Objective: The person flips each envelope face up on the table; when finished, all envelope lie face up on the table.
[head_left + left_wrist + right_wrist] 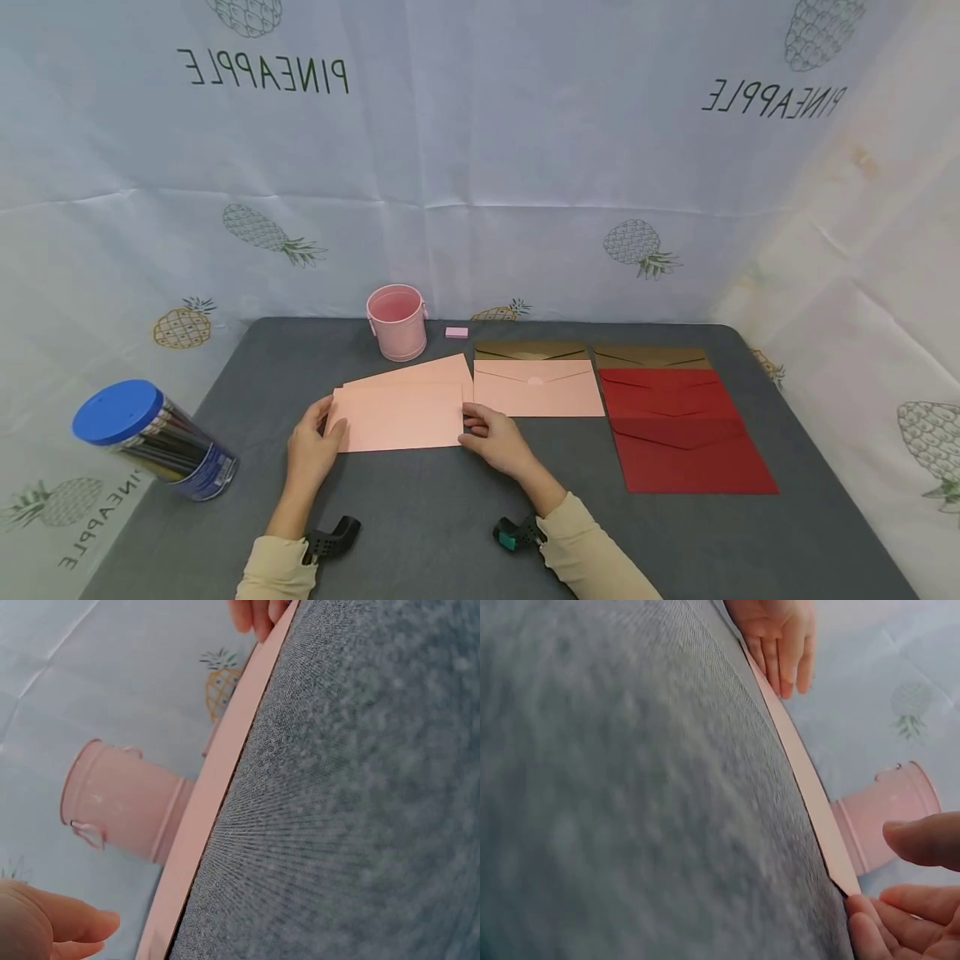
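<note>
A plain pink envelope (397,421), with no flap showing, lies flat between both hands in the head view. It overlaps a second, slanted pink envelope (450,371) behind it. My left hand (311,446) rests at its left edge, fingers fairly straight and thumb apart. At the right edge, my right hand (495,437) touches it with loosely bent fingers. In the right wrist view, the right thumb (922,840) stands off from the fingers, which meet the envelope's near corner (844,881). Thumb and fingers of the left hand (56,922) also stay apart in the left wrist view.
Right of the hands lie a flapped pink envelope (536,396), brown envelopes (648,357) and red envelopes (693,467). Behind stand a pink bucket (401,333) and a small pink block (457,332). A blue-lidded jar of pencils (161,442) is at the left edge.
</note>
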Available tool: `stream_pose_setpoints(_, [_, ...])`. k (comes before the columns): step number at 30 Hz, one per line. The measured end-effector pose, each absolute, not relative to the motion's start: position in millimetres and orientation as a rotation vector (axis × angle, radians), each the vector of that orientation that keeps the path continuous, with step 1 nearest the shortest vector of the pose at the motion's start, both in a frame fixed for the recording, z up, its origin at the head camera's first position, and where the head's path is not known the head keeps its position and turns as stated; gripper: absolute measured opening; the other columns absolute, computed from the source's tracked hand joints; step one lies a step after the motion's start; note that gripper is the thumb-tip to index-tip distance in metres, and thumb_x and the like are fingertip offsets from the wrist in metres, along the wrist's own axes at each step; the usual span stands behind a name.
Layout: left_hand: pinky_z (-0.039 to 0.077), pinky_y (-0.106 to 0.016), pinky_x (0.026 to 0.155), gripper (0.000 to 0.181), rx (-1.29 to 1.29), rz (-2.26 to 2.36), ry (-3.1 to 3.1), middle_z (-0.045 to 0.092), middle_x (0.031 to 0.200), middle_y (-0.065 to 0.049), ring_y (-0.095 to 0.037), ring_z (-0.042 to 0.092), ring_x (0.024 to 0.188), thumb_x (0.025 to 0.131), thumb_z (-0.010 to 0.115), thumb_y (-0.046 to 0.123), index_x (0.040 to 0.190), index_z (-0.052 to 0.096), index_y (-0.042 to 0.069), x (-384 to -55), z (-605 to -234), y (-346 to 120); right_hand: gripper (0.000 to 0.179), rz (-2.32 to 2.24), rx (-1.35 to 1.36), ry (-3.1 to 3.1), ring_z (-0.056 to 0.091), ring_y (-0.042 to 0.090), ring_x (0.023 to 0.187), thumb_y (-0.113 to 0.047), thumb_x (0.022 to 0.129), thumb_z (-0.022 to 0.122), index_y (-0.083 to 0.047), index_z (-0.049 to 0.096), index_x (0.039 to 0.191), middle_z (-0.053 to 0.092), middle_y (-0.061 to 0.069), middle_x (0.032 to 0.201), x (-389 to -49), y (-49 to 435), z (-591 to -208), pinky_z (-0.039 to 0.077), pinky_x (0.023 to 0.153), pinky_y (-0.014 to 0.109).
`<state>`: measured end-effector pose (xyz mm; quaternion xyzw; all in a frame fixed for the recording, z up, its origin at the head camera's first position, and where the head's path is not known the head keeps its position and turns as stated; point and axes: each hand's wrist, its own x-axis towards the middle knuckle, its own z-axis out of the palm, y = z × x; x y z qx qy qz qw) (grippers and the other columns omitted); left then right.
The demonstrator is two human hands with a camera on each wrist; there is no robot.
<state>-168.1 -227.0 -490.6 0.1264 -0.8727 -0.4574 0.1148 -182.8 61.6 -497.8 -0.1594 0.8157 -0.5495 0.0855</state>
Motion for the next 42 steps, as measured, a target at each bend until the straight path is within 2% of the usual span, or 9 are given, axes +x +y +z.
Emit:
stream_pose_setpoints(7, [0.038,-0.049,0.105,0.040,0.407,-1.433,-2.382,0.052,0.131,-0.027,-0.038,0.048,0.125,0.089,0.057,-0.003,0.129,0.051,-0.004,-169.7,-497.3,-228.2,0.053,-1.675,-0.475,2.454,0.053,0.030,0.121,-0.009,0.089,0.063,0.004,0.044,0.137,0.053,0.018,0.134,-177.2,57.6,-498.5,0.046,0.099,0.037])
stream_pose_setpoints(14, [0.041,-0.041,0.099,0.046,0.466,-1.572,-2.268,0.050,0.133,-0.026,-0.038,0.049,0.125,0.087,0.057,-0.009,0.132,0.048,-0.005,-168.2,-496.4,-230.1,0.052,-1.977,-0.417,2.264,0.053,0.038,0.120,0.000,0.089,0.061,0.010,0.041,0.136,0.051,0.027,0.130,-181.9,57.4,-506.8,0.049,0.096,0.034])
stream_pose_setpoints(18, [0.044,-0.022,0.096,0.052,0.475,-1.727,-2.249,0.045,0.140,-0.024,-0.035,0.046,0.128,0.089,0.057,-0.007,0.139,0.042,-0.004,-167.3,-495.5,-231.1,0.049,-2.024,-0.334,2.247,0.057,0.039,0.113,0.005,0.087,0.060,0.011,0.044,0.133,0.055,0.028,0.124,-179.5,57.7,-498.8,0.053,0.087,0.026])
stream_pose_setpoints(22, [0.044,-0.002,0.082,0.054,0.502,-1.896,-2.218,0.045,0.142,-0.018,-0.016,0.049,0.120,0.090,0.056,-0.006,0.142,0.041,0.001,-169.3,-497.7,-230.8,0.045,-2.010,-0.261,2.286,0.058,0.037,0.105,0.009,0.085,0.059,0.011,0.049,0.129,0.058,0.028,0.118,-172.0,57.0,-480.5,0.052,0.080,0.019])
stream_pose_setpoints(25, [0.045,-0.002,0.079,0.054,0.533,-1.978,-2.188,0.046,0.141,-0.015,-0.005,0.048,0.112,0.090,0.055,-0.006,0.142,0.042,0.003,-171.3,-498.9,-230.7,0.044,-2.026,-0.231,2.297,0.059,0.036,0.102,0.010,0.085,0.059,0.010,0.050,0.128,0.059,0.028,0.116,-169.2,57.2,-475.3,0.051,0.078,0.016])
stream_pose_setpoints(30, [0.046,-0.004,0.081,0.052,0.558,-2.052,-2.135,0.046,0.138,-0.015,-0.004,0.048,0.111,0.091,0.054,-0.006,0.141,0.043,0.003,-172.7,-498.4,-231.6,0.044,-2.062,-0.220,2.264,0.060,0.037,0.101,0.011,0.085,0.059,0.012,0.050,0.128,0.060,0.029,0.113,-170.0,58.1,-476.8,0.051,0.077,0.016])
stream_pose_setpoints(36, [0.046,-0.005,0.081,0.052,0.557,-2.066,-2.126,0.047,0.138,-0.014,-0.005,0.049,0.112,0.091,0.054,-0.006,0.140,0.044,0.002,-173.7,-497.6,-231.9,0.044,-2.088,-0.187,2.217,0.061,0.034,0.102,0.009,0.084,0.062,0.011,0.052,0.127,0.061,0.027,0.111,-179.0,59.4,-497.6,0.053,0.077,0.019])
stream_pose_setpoints(42, [0.047,-0.006,0.082,0.050,0.547,-2.069,-2.109,0.048,0.135,-0.013,-0.002,0.050,0.111,0.091,0.055,-0.006,0.139,0.046,0.003,-172.9,-498.2,-231.4,0.042,-2.114,-0.163,2.093,0.065,0.022,0.098,0.002,0.086,0.063,0.008,0.052,0.127,0.062,0.024,0.113,-182.5,62.7,-502.7,0.055,0.079,0.023])
